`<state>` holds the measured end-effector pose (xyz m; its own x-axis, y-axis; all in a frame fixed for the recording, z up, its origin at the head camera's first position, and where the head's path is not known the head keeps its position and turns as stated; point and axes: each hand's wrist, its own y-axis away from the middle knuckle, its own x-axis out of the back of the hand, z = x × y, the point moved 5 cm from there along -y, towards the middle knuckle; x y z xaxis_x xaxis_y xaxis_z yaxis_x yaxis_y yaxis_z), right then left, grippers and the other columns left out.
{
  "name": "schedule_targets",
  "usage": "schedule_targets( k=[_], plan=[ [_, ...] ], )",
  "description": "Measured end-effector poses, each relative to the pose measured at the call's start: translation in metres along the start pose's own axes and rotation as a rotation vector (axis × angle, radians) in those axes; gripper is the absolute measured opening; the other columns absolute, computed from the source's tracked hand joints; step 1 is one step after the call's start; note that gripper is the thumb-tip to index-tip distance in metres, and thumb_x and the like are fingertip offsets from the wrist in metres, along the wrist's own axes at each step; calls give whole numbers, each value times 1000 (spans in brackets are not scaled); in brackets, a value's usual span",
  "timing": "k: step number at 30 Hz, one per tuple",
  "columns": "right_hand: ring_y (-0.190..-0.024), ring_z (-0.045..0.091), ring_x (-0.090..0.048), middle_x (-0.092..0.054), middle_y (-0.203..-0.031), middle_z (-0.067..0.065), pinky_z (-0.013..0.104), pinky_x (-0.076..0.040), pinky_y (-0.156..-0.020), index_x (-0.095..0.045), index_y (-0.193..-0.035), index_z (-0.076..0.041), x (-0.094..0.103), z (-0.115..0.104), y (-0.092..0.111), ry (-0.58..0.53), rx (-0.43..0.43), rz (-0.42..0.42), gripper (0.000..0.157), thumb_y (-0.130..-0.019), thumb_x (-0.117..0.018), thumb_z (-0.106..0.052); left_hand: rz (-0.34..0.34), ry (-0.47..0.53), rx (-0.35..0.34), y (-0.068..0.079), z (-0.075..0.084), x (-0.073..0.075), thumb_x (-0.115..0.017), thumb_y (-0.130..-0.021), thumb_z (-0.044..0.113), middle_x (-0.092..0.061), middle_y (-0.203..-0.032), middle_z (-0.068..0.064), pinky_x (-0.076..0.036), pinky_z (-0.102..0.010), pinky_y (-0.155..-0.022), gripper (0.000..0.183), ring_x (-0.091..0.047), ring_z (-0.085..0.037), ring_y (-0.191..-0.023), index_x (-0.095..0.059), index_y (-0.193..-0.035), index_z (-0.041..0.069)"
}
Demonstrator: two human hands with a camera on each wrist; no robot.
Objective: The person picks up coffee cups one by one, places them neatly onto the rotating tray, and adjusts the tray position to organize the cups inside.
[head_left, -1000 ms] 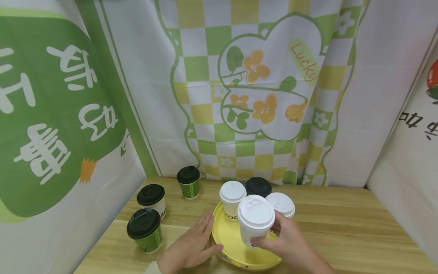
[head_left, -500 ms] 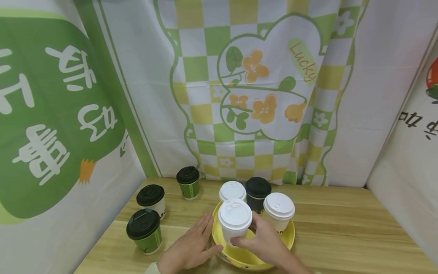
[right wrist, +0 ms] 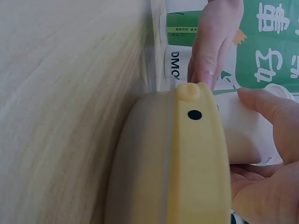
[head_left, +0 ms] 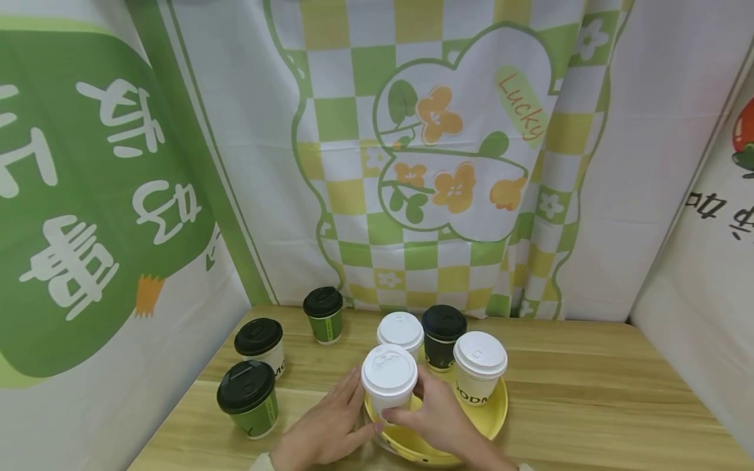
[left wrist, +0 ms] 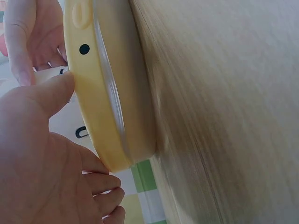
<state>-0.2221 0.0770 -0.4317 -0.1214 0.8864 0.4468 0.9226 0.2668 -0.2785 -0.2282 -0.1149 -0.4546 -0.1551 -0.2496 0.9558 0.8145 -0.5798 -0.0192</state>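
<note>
- A white-lidded paper cup [head_left: 389, 376] is held upright by the right hand [head_left: 440, 413], its fingers and thumb closed round the body.
- Compared with a second ago, the held cup has been brought leftward, from over the middle of the round yellow tray [head_left: 497, 413] to its left side, near the fingertips of the left hand [head_left: 332, 418].
- Whether the cup's base is touching the tray cannot be told, as it is hidden by the rim in the right wrist view.
- The left hand has been kept in place: its fingers are extended along the tray's rim, with the thumb laid on the front edge, and nothing is gripped.
- By this shift, the lettered cup with a white lid [head_left: 480, 373] at the tray's right has been uncovered, while the body of the rear white-lidded cup [head_left: 400, 332] is now mostly masked.
- The dark cup [head_left: 444, 337] is seen between those two, towards the back.
- The tray's cups are judged to be better spread now, with the held one's position changed but its release not yet made.
- Left of the tray, three black-lidded cups [head_left: 250, 399] are left standing on the wooden surface [head_left: 589, 392].
</note>
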Motion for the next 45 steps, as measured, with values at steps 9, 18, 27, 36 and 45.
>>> schedule_targets(
  k=[9,18,27,36,45],
  plan=[
    [-126,37,-69,-72,-134,18,59,-53,-109,-59,-139,-1,-6,5,-1,22,3,16,75,-78,-95,-26,7,7,1,0,1,1,-43,-106,67,-20,-175,-22,-34,-61,-127,93,-25,-43,-162,-25,-166,-2],
    [-128,39,-68,-70,-137,20,61,-53,-110,-56,-141,0,-8,9,-1,35,-19,4,78,-79,-94,-26,-12,9,8,-1,1,0,-42,-105,70,-18,-176,-23,-34,-61,-126,96,-24,-42,-162,-23,-166,-2],
    [-131,37,-66,-69,-138,19,61,-51,-113,-54,-144,0,-8,15,-3,20,-62,-12,79,-81,-93,-28,-39,20,22,-1,0,-1,-41,-105,71,-15,-176,-23,-33,-61,-127,98,-21,-41,-163,-17,-168,0],
    [-134,41,-63,-68,-140,20,65,-47,-114,-53,-145,0,-7,16,-1,17,-73,-19,80,-82,-92,-30,-25,22,18,0,1,0,-42,-106,69,-17,-175,-25,-33,-61,-127,96,-22,-42,-163,-18,-168,0],
    [-140,43,-58,-64,-146,21,67,-44,-116,-54,-147,-3,2,18,7,70,-91,-15,81,-83,-91,-36,-31,35,15,0,2,0,-43,-106,67,-17,-175,-25,-33,-62,-127,95,-22,-42,-163,-17,-168,0]
  ],
)
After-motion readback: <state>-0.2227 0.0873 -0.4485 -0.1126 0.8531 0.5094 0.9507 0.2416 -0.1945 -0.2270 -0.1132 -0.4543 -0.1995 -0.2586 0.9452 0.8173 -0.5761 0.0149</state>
